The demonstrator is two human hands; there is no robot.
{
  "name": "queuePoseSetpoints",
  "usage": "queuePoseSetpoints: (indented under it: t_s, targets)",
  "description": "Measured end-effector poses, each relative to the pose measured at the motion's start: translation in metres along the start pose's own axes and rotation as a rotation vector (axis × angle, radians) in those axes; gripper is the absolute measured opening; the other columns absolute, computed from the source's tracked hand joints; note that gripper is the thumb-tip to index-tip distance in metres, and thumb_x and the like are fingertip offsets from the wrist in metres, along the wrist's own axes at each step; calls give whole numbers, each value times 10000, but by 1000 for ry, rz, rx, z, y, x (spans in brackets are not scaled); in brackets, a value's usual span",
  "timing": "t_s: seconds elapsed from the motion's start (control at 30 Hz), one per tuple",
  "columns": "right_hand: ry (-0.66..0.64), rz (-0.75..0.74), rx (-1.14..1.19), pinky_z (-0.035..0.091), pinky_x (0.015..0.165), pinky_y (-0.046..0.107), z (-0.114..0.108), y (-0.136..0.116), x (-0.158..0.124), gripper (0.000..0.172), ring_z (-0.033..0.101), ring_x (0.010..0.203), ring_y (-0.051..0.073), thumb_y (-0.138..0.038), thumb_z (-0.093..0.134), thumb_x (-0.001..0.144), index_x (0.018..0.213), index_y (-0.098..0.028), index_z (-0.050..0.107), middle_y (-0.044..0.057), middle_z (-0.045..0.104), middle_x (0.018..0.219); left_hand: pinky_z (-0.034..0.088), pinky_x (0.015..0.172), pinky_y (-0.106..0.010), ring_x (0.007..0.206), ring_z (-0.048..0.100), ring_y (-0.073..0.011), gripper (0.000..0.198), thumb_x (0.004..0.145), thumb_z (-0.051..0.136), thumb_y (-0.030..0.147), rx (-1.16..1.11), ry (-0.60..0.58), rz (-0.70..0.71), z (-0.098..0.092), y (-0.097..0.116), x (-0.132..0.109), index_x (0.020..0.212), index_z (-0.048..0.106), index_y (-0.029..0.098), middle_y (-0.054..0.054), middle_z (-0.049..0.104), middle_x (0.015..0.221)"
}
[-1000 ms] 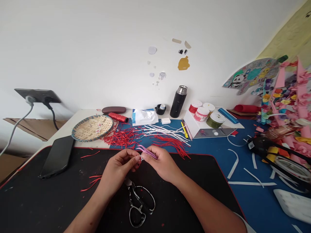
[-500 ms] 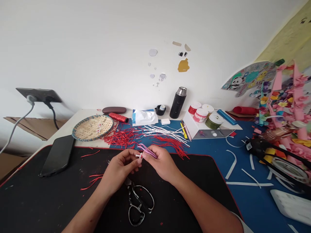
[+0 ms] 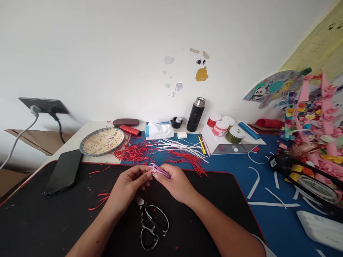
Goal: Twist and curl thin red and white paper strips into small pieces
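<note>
Over the black mat, both hands meet at a small red-and-white knotted cord piece (image 3: 153, 171). My left hand (image 3: 128, 185) pinches it between thumb and fingertips. My right hand (image 3: 177, 182) is closed around a slim purple pair of tweezers (image 3: 163, 171), and its thumb tip is close beside the knot. Fingers partly hide the tweezers and the cord piece. Below the hands lie scissors (image 3: 149, 223) with black-and-white handles, their blades partly under my left hand. Short red cords (image 3: 99, 201) lie left of my left wrist.
Behind the hands are red cord lengths (image 3: 136, 151), white cord lengths (image 3: 182, 147), a woven basket (image 3: 88, 150) and a red thread spool (image 3: 130, 130). A black flask (image 3: 195, 116) stands near the wall. A phone (image 3: 63, 171) lies left; white strips (image 3: 273, 204) lie right.
The tweezers have shifted slightly left and their prongs lie closer to the knot. Both hands have drawn a little nearer each other, and the white ends show less.
</note>
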State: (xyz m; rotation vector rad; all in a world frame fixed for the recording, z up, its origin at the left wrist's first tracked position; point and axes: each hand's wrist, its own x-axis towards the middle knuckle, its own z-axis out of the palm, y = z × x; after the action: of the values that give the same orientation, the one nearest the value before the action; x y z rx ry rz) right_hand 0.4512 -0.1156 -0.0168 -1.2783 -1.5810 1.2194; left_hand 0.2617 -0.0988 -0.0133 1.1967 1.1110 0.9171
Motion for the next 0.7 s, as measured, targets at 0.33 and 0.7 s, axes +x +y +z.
queuePoseSetpoints:
  t_s: [0.33, 0.7]
  targets:
    - [22, -6, 42, 345, 649, 266, -2, 1, 2, 267, 440, 703, 140, -426, 623, 969, 855, -185, 619, -31, 512, 761, 458, 512, -267, 548, 552, -153, 442, 700, 868, 628, 7, 27, 3, 1, 2, 0, 744, 771, 199, -17, 684, 631]
    - [-17, -62, 63, 442, 772, 287, 1, -1, -1, 150, 587, 830, 174, -320, 662, 948, 994, -181, 695, 11, 676, 916, 412, 501, -232, 537, 529, -124, 394, 716, 896, 552, -176, -40, -58, 2, -3, -2, 799, 767, 190, 2, 652, 634]
